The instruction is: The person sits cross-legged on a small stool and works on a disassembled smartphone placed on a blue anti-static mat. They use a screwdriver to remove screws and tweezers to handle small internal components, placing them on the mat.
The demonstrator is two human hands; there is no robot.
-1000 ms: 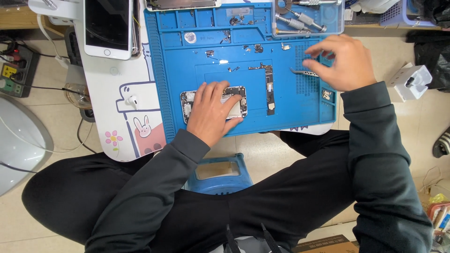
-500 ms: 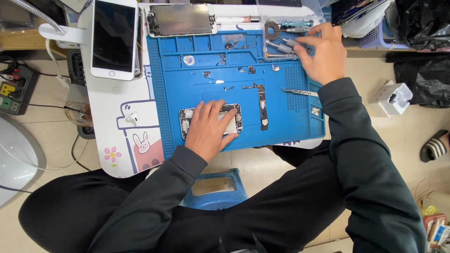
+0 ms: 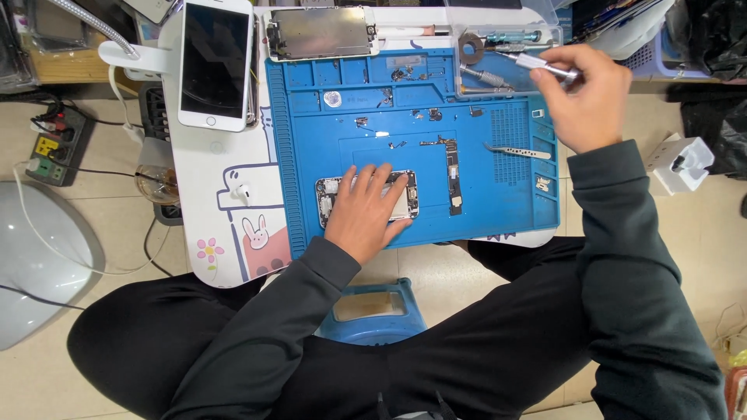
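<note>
Head view: small white counter (image 3: 226, 233) over your lap, blue repair mat (image 3: 498, 210) on top. Your left hand (image 3: 366, 214) flat on opened phone body (image 3: 331, 204) at mat's front, fingers spread, gripping nothing. Your right hand (image 3: 585, 97) at tool tray, fingers closed round silver screwdriver (image 3: 545, 68). Risk: loose screws (image 3: 397, 145) near your sleeve could scatter if brushed.

The person wears a dark grey top with long sleeves. The sleeves end in snug cuffs at the wrists. The trousers are black and soft looking. Both hands, left hand (image 3: 364, 211) and right hand (image 3: 585, 99), are bare.
</note>
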